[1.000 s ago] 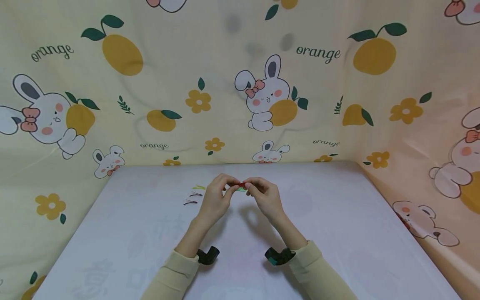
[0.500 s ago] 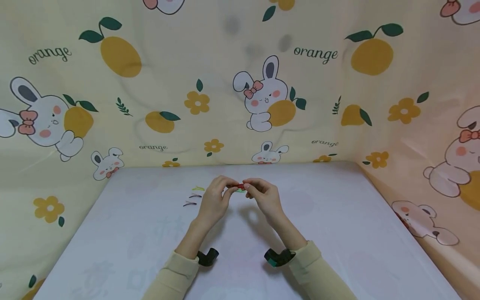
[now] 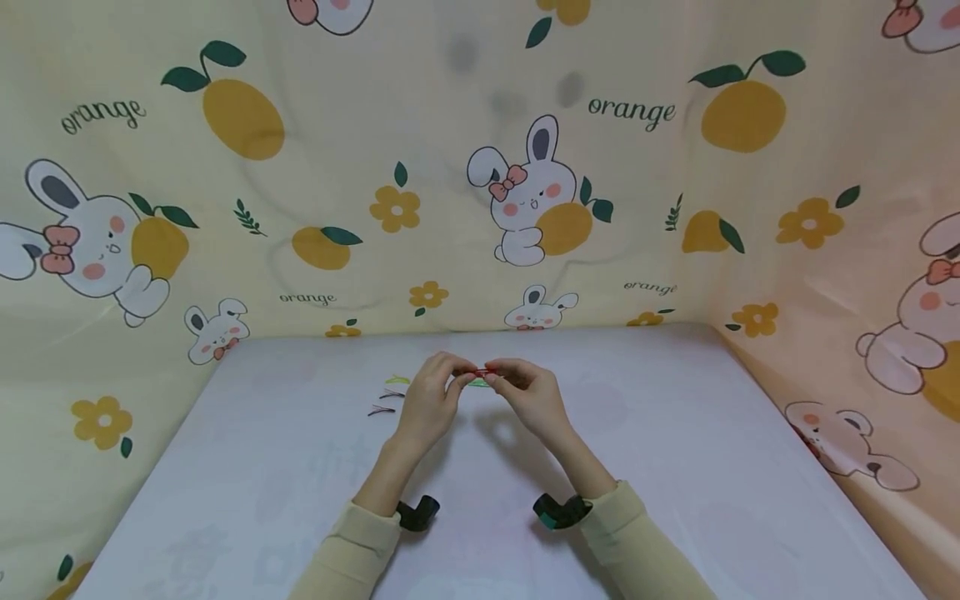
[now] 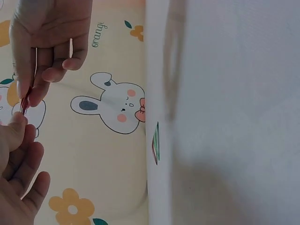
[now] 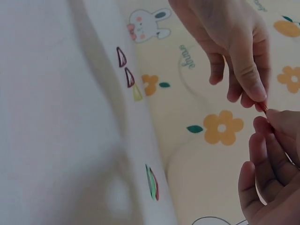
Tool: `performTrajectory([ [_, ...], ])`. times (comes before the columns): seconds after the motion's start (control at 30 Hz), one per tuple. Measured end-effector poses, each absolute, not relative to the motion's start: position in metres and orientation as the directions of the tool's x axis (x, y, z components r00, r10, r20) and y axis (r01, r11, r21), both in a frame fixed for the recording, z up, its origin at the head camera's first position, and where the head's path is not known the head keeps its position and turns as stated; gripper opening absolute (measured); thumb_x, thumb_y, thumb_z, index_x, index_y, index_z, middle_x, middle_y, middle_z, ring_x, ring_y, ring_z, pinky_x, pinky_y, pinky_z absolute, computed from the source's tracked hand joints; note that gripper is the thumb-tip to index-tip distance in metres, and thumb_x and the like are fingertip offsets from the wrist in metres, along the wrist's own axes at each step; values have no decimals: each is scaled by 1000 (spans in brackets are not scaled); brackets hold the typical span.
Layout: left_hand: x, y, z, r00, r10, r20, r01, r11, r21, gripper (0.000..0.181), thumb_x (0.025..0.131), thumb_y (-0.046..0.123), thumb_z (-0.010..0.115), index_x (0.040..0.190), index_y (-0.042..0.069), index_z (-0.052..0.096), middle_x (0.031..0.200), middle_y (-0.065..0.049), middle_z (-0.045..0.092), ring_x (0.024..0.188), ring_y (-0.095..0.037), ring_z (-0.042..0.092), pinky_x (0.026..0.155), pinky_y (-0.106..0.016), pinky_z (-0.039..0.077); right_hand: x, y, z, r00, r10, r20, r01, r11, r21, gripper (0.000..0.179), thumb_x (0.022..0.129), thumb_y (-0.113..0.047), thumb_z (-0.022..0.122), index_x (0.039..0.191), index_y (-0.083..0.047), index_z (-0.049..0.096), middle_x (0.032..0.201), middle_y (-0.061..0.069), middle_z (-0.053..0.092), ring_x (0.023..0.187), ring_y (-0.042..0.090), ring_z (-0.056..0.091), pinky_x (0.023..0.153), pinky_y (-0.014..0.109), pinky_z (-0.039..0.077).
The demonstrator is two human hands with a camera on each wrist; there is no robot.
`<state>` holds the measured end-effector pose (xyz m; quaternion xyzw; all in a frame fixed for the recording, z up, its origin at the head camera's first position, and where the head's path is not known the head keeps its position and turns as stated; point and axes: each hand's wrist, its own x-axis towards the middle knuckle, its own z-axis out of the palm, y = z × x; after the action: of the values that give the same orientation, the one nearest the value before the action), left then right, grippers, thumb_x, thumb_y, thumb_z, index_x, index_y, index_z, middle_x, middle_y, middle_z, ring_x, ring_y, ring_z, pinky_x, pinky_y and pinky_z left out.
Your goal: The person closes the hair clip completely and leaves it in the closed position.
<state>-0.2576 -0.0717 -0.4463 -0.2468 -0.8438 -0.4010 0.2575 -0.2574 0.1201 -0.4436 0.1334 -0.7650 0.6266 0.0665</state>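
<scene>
A small red snap hair clip (image 3: pixel 483 372) is held in the air between both hands over the far part of the table. My left hand (image 3: pixel 429 402) pinches one end with thumb and fingers, and my right hand (image 3: pixel 534 402) pinches the other. In the left wrist view the red hair clip (image 4: pixel 25 100) appears narrow, partly covered by fingertips. Beneath the hands lies a green hair clip (image 5: pixel 151 182), with another red clip (image 5: pixel 156 187) right beside it. Whether the held clip is snapped open is too small to tell.
Left of the hands, a yellow hair clip (image 5: pixel 137 93) and two dark clips (image 5: pixel 129 78) lie in a row on the white table (image 3: pixel 675 467). A patterned cloth (image 3: pixel 442 100) hangs behind the far edge and at the sides.
Both hands stay nearly in place. The held red clip now shows as thin lines instead of a solid red bar, so it has turned or flexed slightly between the fingers.
</scene>
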Motion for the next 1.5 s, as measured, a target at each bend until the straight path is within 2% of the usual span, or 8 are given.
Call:
performTrajectory([
  [0.27,-263,-72,-455,-794,218,567,563,615,552,12,98,15,71,108,8,72,102,-4,69,99,-22,65,85,-40,55,-266,122,-449,-936,-152,319,-353,397,-847,18,98,-18,75,114,-11,79,100,2,77,81,15,68,71,28,53],
  [0.7,-280,-73,-461,-876,225,427,452,693,561,11,99,19,71,105,10,74,104,-3,70,96,-22,63,80,-41,53,-288,123,-461,-891,-265,370,-454,498,-738,14,97,-16,75,109,-10,79,98,3,79,76,13,67,67,29,52],
  [1.03,-290,-73,-468,-887,247,389,438,718,541,10,99,20,72,104,13,77,104,-3,69,93,-22,65,76,-40,54,-300,127,-465,-893,-325,311,-447,559,-699,13,97,-12,75,109,-10,79,106,5,75,86,20,69,75,33,56],
  [1.2,-296,-74,-471,-893,261,367,432,725,536,11,99,20,72,105,13,77,101,-3,68,92,-22,65,76,-40,54,-307,127,-468,-886,-354,298,-459,588,-666,14,96,-12,76,109,-8,79,105,5,74,84,18,67,74,31,55],
  [1.5,-303,-74,-469,-917,312,247,397,757,519,9,100,16,71,106,12,77,104,-5,71,95,-22,66,82,-42,54,-314,126,-472,-900,-380,212,-424,652,-629,12,95,-12,76,107,-11,79,105,3,74,82,14,65,77,33,54],
])
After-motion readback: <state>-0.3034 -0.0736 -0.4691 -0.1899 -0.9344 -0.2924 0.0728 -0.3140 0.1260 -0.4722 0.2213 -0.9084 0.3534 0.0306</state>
